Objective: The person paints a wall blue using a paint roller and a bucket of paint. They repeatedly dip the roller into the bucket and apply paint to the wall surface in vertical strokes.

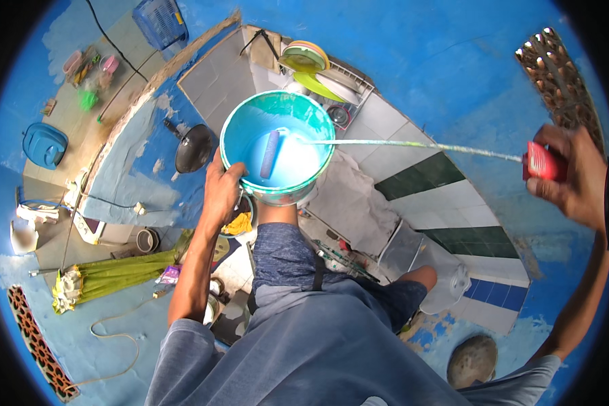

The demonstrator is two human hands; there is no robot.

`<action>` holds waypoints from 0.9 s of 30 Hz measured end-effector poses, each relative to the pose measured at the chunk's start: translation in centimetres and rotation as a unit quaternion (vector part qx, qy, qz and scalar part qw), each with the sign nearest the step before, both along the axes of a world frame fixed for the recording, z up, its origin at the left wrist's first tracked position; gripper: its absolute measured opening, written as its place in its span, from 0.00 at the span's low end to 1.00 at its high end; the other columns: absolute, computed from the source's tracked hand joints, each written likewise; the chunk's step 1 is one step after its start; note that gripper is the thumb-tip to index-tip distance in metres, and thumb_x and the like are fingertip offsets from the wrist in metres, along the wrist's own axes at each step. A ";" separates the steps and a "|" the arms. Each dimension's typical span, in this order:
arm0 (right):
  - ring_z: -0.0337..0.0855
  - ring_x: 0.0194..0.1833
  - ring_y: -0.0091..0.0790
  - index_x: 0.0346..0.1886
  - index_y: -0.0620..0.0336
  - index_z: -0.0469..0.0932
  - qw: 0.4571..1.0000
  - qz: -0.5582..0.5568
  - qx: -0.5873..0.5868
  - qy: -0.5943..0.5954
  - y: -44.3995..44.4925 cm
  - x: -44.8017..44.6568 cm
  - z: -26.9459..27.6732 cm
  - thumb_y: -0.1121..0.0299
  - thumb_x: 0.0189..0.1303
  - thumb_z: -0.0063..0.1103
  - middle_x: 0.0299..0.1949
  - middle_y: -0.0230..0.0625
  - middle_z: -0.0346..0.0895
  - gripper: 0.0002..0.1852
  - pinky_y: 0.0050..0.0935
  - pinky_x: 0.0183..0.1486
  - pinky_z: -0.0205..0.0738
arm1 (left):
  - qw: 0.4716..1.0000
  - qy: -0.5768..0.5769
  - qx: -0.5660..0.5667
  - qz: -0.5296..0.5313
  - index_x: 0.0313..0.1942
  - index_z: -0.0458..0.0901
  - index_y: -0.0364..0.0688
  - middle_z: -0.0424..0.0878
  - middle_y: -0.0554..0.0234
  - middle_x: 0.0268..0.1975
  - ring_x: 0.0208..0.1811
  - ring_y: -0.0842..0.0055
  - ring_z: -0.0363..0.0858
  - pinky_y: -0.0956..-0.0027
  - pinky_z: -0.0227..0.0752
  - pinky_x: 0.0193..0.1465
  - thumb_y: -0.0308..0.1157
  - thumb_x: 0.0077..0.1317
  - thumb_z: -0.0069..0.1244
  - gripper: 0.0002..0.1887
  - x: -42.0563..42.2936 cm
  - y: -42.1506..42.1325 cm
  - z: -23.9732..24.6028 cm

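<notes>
My left hand (pixel 224 185) grips the rim of a paint bucket (pixel 278 191), whose inner wall is streaked green and white. Pale blue paint (pixel 302 161) lies in it, and a paint roller (pixel 269 155) rests inside with its sleeve in the paint. From the roller a long paint-spattered metal rod (pixel 416 144) runs over the bucket's rim to the right. At its far end my right hand (pixel 576 172) is closed around the red handle (pixel 544 162). The bucket is held above my knee.
Beyond the bucket, a wire dish rack (pixel 363 96) holds several plates (pixel 304 57). A black frying pan (pixel 194 148) hangs on the blue wall to the left. Below lies a white cloth (pixel 345 198) beside a clear plastic container (pixel 439 271). A yellow-green curtain (pixel 127 271) hangs at left.
</notes>
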State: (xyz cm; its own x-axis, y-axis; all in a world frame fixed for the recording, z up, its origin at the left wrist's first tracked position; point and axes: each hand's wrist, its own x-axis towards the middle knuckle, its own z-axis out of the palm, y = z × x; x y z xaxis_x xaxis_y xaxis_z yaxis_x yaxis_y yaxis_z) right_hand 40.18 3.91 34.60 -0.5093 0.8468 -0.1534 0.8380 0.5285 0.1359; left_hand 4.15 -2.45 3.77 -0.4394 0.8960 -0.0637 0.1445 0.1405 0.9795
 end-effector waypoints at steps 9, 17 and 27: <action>0.76 0.27 0.51 0.33 0.65 0.78 0.986 -0.021 0.114 0.121 -4.8 8.2 -5.7 0.70 0.34 0.64 0.26 0.45 0.76 0.17 0.38 0.30 0.69 | 0.996 -0.072 -0.037 0.023 0.53 0.72 0.41 0.75 0.66 0.43 0.42 0.78 0.71 0.74 0.63 0.41 0.33 0.55 0.44 0.23 -1.0 0.4 -0.6; 0.77 0.28 0.47 0.32 0.62 0.75 0.974 -0.069 0.132 0.170 -9.0 13.3 -13.9 0.67 0.37 0.66 0.27 0.41 0.75 0.16 0.39 0.29 0.70 | 0.998 -0.055 0.009 -0.001 0.51 0.71 0.42 0.75 0.69 0.37 0.34 0.81 0.73 0.73 0.66 0.35 0.36 0.57 0.41 0.20 -1.7 1.4 -3.4; 0.78 0.26 0.49 0.35 0.60 0.72 0.974 -0.152 0.054 0.162 -11.9 15.3 -19.7 0.63 0.42 0.68 0.23 0.41 0.78 0.18 0.41 0.27 0.69 | 0.997 -0.067 -0.030 -0.034 0.51 0.69 0.39 0.75 0.59 0.41 0.41 0.71 0.76 0.64 0.71 0.43 0.33 0.57 0.40 0.20 -1.7 1.9 -1.9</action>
